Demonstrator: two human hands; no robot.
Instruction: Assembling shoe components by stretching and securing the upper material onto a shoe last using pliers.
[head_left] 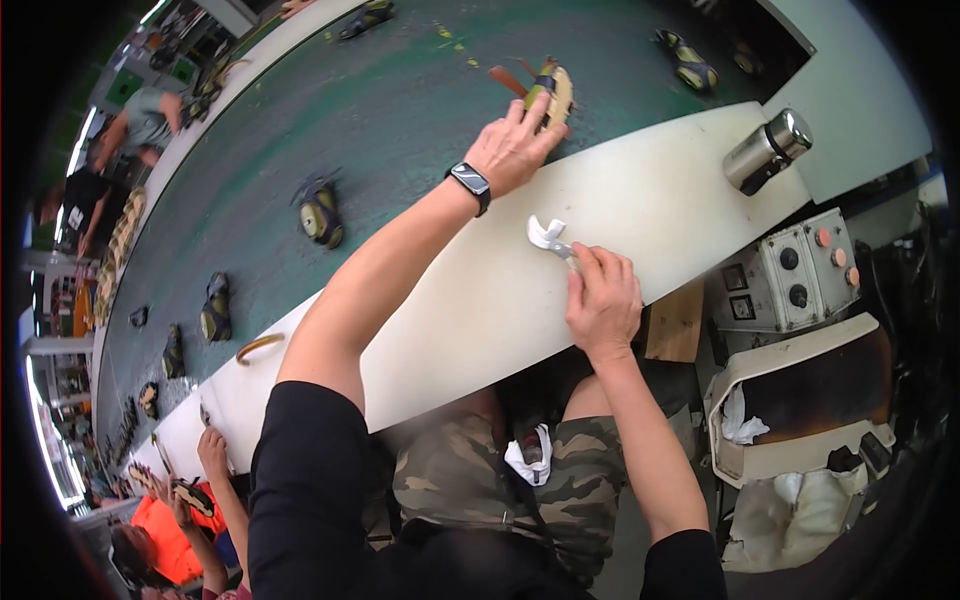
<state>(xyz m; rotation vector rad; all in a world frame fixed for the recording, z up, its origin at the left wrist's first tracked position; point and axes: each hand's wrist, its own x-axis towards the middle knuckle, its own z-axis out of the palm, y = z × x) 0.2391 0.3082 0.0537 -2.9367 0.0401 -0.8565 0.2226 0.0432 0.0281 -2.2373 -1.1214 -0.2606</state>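
Note:
My left hand (512, 150), with a dark watch on its wrist, reaches over the green belt. Its fingers are closed on a sandal (562, 98) with a cream underside, olive-and-black upper and loose brown straps. Above the white work ledge (450, 330), my right hand (605, 300) grips the handle of a small hand tool (548, 236) between thumb and fingers. White material wraps the tool's forked head, so its exact kind is hidden. The tool is apart from the sandal.
More sandals, such as one on the left (320, 213) and one far right (690, 62), lie on the belt (420, 110). A steel flask (768, 152) stands on the ledge. A control box (790, 272) is at right. Co-workers' hands (212, 452) work at lower left.

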